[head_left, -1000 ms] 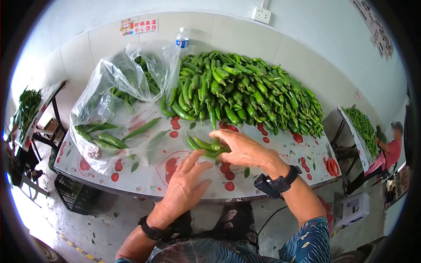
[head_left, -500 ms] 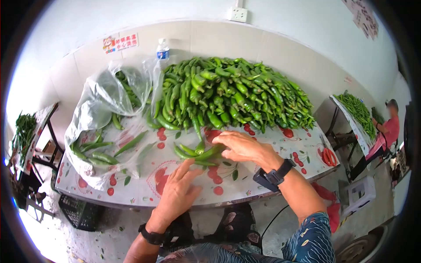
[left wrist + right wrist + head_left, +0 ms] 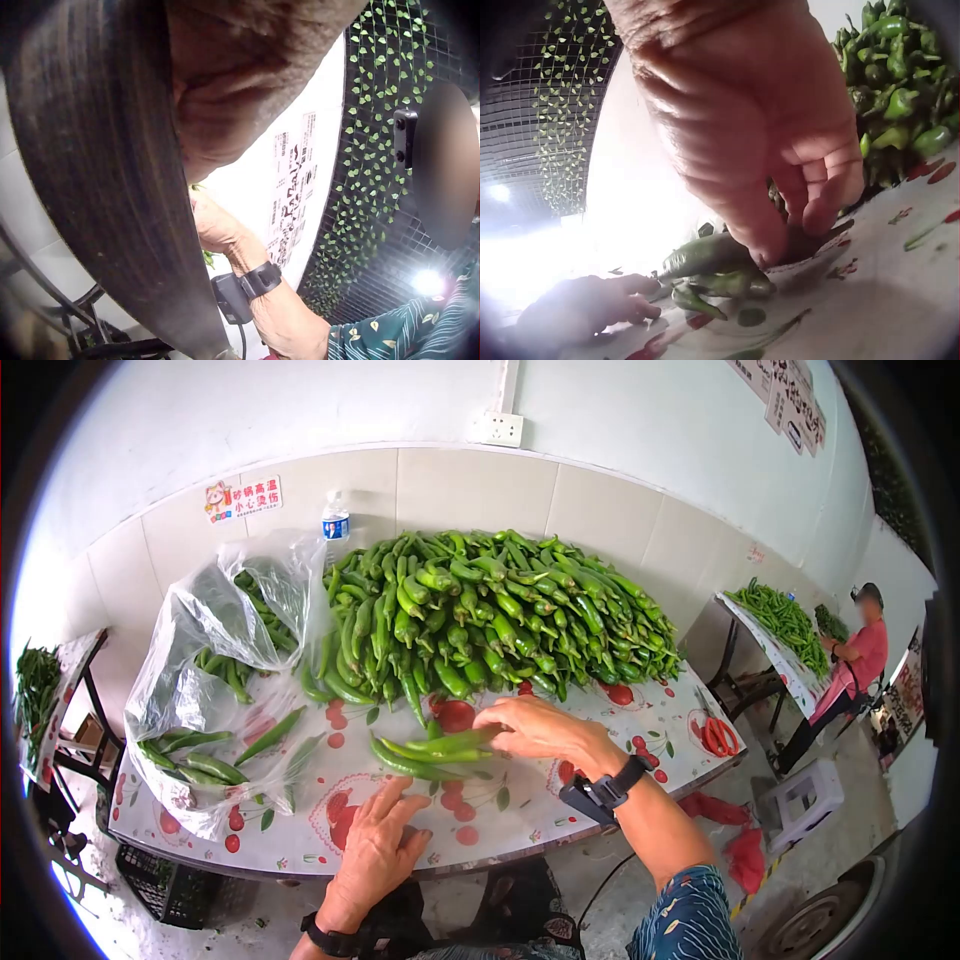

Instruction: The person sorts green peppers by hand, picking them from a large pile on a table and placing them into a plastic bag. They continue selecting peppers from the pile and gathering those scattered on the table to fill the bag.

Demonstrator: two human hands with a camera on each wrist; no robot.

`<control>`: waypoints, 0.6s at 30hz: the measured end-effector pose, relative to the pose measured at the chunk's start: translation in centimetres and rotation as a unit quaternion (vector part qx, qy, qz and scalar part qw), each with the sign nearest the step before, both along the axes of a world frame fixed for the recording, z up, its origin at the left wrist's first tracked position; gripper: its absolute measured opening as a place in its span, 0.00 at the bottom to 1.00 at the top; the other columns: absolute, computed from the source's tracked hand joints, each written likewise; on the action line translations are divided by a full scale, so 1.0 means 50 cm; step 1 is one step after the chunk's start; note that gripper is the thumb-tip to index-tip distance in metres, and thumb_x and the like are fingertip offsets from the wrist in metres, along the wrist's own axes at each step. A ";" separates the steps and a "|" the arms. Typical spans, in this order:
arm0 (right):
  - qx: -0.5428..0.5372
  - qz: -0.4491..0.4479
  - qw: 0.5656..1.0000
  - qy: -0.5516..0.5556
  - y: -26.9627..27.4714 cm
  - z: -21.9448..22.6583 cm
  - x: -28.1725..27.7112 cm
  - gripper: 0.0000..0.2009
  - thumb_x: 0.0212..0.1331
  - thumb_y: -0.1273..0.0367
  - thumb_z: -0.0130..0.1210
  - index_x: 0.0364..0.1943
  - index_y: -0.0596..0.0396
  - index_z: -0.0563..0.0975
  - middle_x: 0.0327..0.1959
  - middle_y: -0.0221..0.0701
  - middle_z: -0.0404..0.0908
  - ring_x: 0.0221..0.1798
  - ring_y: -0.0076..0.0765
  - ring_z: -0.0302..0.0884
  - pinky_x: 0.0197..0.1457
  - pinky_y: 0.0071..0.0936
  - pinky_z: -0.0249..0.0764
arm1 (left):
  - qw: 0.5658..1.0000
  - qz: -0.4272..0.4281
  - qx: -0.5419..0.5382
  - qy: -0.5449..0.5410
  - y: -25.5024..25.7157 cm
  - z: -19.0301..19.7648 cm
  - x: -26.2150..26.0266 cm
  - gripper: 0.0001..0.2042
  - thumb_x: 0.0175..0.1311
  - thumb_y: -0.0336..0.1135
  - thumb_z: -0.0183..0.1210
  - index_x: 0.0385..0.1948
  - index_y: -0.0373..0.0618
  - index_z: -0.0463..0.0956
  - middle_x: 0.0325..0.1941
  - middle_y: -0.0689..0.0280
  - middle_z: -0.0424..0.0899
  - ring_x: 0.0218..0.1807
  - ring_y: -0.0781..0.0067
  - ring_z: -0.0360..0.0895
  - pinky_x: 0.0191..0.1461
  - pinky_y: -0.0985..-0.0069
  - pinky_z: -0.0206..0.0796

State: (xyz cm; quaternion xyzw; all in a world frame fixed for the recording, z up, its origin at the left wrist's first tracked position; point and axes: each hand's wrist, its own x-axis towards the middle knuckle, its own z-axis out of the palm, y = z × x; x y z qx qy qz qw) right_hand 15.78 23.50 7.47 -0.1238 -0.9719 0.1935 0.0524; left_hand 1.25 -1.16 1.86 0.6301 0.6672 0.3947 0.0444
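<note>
My right hand (image 3: 535, 727) pinches the end of a green pepper (image 3: 458, 742) between thumb and fingers, low over the table. In the right wrist view the same pepper (image 3: 701, 255) points out from under the thumb. A few other green peppers (image 3: 405, 763) lie right under and beside it on the cloth. My left hand (image 3: 380, 842) holds nothing; its fingers are relaxed over the front part of the table, fingertips a little short of those peppers. Behind both hands rises a large heap of green peppers (image 3: 500, 605).
A clear plastic bag (image 3: 185, 660) with green peppers inside sits at the left. The table (image 3: 290, 850) has a cherry-print cover. Red peppers (image 3: 718, 737) lie at its right end. A water bottle (image 3: 336, 520) stands by the wall. A person (image 3: 855, 650) sits at another table, right.
My left hand has drawn back from the small group of peppers toward the front edge. My right hand has come off the peppers and now pinches one. The head view has tilted up and rightward.
</note>
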 end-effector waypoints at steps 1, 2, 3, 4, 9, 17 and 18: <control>0.008 -0.006 1.000 0.022 0.002 0.007 0.011 0.16 0.53 0.71 0.54 0.48 0.58 0.76 0.38 0.41 0.78 0.41 0.45 0.77 0.45 0.37 0.71 | 1.000 -0.007 0.001 0.012 0.000 -0.004 -0.003 0.19 0.45 0.26 0.63 0.44 0.42 0.76 0.56 0.55 0.73 0.57 0.51 0.70 0.61 0.60 0.63; -0.025 -0.038 0.999 0.022 0.003 0.019 0.025 0.16 0.54 0.70 0.54 0.48 0.59 0.76 0.37 0.40 0.79 0.40 0.42 0.77 0.44 0.35 0.72 | 1.000 -0.014 0.001 0.023 0.002 -0.006 -0.006 0.19 0.45 0.26 0.63 0.44 0.42 0.76 0.54 0.56 0.75 0.58 0.51 0.70 0.61 0.60 0.62; -0.058 -0.070 0.996 0.021 -0.001 0.043 0.040 0.15 0.56 0.69 0.53 0.47 0.59 0.76 0.37 0.39 0.79 0.40 0.40 0.77 0.43 0.33 0.72 | 1.000 -0.018 -0.001 0.026 0.003 -0.004 -0.005 0.19 0.45 0.27 0.64 0.43 0.43 0.76 0.53 0.57 0.76 0.58 0.52 0.70 0.62 0.60 0.62; -0.089 -0.100 0.991 0.020 -0.002 0.065 0.052 0.15 0.57 0.69 0.53 0.47 0.59 0.76 0.37 0.37 0.80 0.39 0.37 0.78 0.42 0.31 0.72 | 0.999 -0.020 -0.003 0.028 0.002 0.000 -0.004 0.19 0.45 0.27 0.64 0.43 0.43 0.76 0.52 0.57 0.76 0.58 0.52 0.70 0.62 0.60 0.62; -0.153 -0.270 0.925 0.218 0.020 0.144 0.079 0.15 0.60 0.67 0.52 0.47 0.62 0.73 0.34 0.34 0.80 0.33 0.27 0.77 0.36 0.28 0.73 | 0.999 -0.018 -0.008 0.033 0.000 0.003 -0.003 0.18 0.46 0.28 0.64 0.43 0.44 0.77 0.51 0.59 0.77 0.59 0.53 0.69 0.62 0.60 0.61; 0.208 -0.368 0.865 0.270 0.148 0.212 -0.024 0.16 0.52 0.62 0.64 0.41 0.53 0.76 0.32 0.42 0.82 0.33 0.47 0.80 0.39 0.41 0.73 | 0.999 -0.020 -0.016 0.025 0.000 0.003 -0.005 0.18 0.46 0.29 0.64 0.43 0.46 0.77 0.52 0.62 0.77 0.60 0.55 0.69 0.62 0.59 0.60; 0.226 -0.372 0.865 0.248 0.165 0.217 -0.039 0.15 0.51 0.61 0.65 0.40 0.52 0.76 0.31 0.42 0.82 0.33 0.49 0.80 0.40 0.43 0.73 | 0.999 -0.019 -0.014 0.023 0.000 0.001 -0.005 0.18 0.46 0.29 0.64 0.43 0.46 0.76 0.52 0.62 0.77 0.60 0.56 0.69 0.62 0.60 0.60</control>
